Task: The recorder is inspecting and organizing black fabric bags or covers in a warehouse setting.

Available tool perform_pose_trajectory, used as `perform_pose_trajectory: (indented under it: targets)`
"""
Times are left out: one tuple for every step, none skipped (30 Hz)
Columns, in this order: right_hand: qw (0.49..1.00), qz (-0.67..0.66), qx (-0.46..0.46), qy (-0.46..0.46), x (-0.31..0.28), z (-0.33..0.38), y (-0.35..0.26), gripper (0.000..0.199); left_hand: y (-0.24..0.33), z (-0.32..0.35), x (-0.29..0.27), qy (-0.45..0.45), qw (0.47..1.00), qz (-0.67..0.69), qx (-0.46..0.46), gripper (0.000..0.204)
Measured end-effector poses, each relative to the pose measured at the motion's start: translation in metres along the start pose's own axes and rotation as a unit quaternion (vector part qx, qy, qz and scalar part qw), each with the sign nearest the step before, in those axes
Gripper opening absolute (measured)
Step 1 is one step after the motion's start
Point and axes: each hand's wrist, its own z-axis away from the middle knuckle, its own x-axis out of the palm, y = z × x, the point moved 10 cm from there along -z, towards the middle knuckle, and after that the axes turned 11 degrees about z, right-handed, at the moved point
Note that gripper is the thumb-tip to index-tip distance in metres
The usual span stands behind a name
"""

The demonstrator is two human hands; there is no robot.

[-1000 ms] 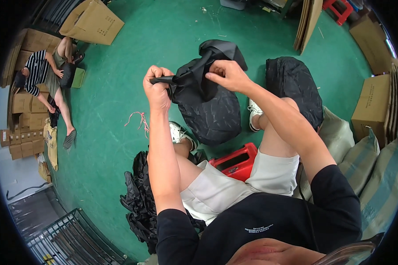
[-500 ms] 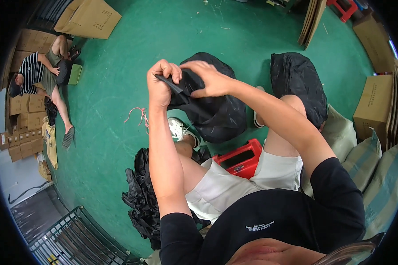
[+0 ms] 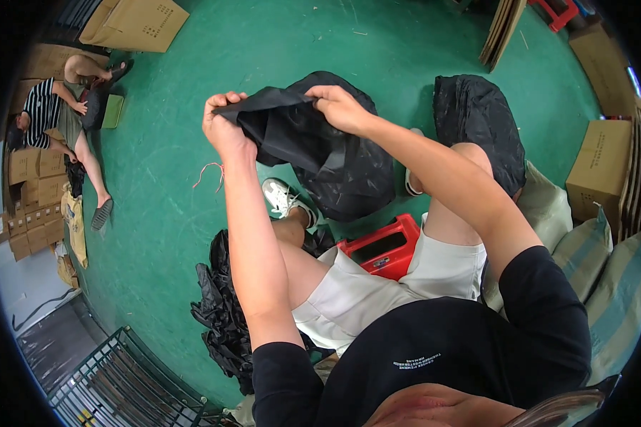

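Between my hands a black cloth-like piece (image 3: 274, 117) is stretched by its upper edge. My left hand (image 3: 226, 128) is closed on its left end, and my right hand (image 3: 340, 108) pinches the edge farther right. The cloth hangs in front of a large, stuffed black bag (image 3: 356, 178) standing on the floor between my feet; whether the two are joined I cannot tell. A second full black bag (image 3: 477, 132) stands to the right, beyond my right knee. Crumpled black material (image 3: 224, 320) lies in a heap by my left leg.
I sit over a red plastic stool (image 3: 388, 249). Pink string (image 3: 210, 174) lies on the green floor. Woven sacks (image 3: 584, 245) and cardboard boxes (image 3: 598, 167) line the right side. Another person (image 3: 60, 114) sits at the left among cartons. A metal rack (image 3: 121, 377) stands lower left.
My hands have moved apart, the left one leftward, spreading the black cloth's edge between them. Earlier they were close together over it.
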Motion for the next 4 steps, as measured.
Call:
perform_pose_trajectory:
  targets:
    - [1.0, -0.021, 0.006, 0.013, -0.003, 0.0, -0.002, 0.029, 0.001, -0.003, -0.012, 0.037, 0.999, 0.002, 0.01, 0.015]
    - [0.999, -0.043, 0.011, 0.026, -0.007, 0.0, -0.003, 0.029, 0.0, -0.005, -0.017, 0.038, 0.999, 0.002, 0.011, 0.015]
    - [0.996, -0.088, 0.025, 0.007, -0.006, 0.0, -0.003, 0.03, 0.005, -0.005, -0.03, 0.086, 0.993, -0.067, 0.035, 0.017]
    - [0.99, -0.132, 0.04, -0.011, -0.006, 0.0, -0.002, 0.03, 0.01, -0.002, -0.038, 0.133, 0.98, -0.134, 0.058, 0.022]
